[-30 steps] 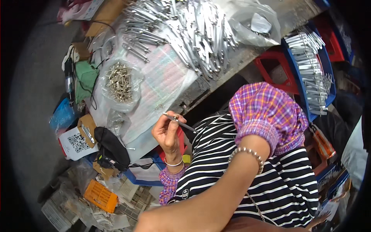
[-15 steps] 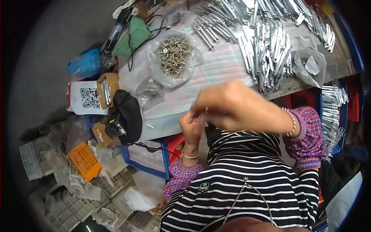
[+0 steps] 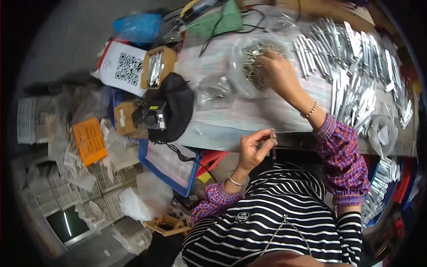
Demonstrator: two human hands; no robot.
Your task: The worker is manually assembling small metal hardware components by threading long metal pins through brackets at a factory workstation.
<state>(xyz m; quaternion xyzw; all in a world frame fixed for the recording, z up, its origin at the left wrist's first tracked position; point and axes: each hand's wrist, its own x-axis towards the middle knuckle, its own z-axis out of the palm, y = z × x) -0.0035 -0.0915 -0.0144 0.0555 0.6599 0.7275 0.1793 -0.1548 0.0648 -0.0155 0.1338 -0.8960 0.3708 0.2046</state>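
My left hand (image 3: pixel 254 152) is at the front edge of the table, thumb and fingers pinching a slim metal rod (image 3: pixel 273 151) that stands roughly upright. Farther off, my right hand (image 3: pixel 281 76) reaches into a clear plastic bag (image 3: pixel 238 66) of small brass-coloured screws (image 3: pixel 253 73). Its fingers are bent together at the pile; whatever they pinch is hidden. Beside that bag lies a smaller clear bag (image 3: pixel 215 91) with a few small metal parts. To the right, several rows of shiny slim metal pieces (image 3: pixel 353 95) cover the table.
A black pouch (image 3: pixel 180 104), a small black device (image 3: pixel 155 116) and a cardboard box of metal pieces (image 3: pixel 156 66) sit at the table's left edge. A green basket (image 3: pixel 218 22) stands behind. Below are a blue-rimmed tray (image 3: pixel 189 178), an orange basket (image 3: pixel 89 140) and pale crates (image 3: pixel 58 189).
My right hand has moved away from my left hand, forward into the bag of screws. My left hand stays near the table edge with the rod. The whole view has shifted.
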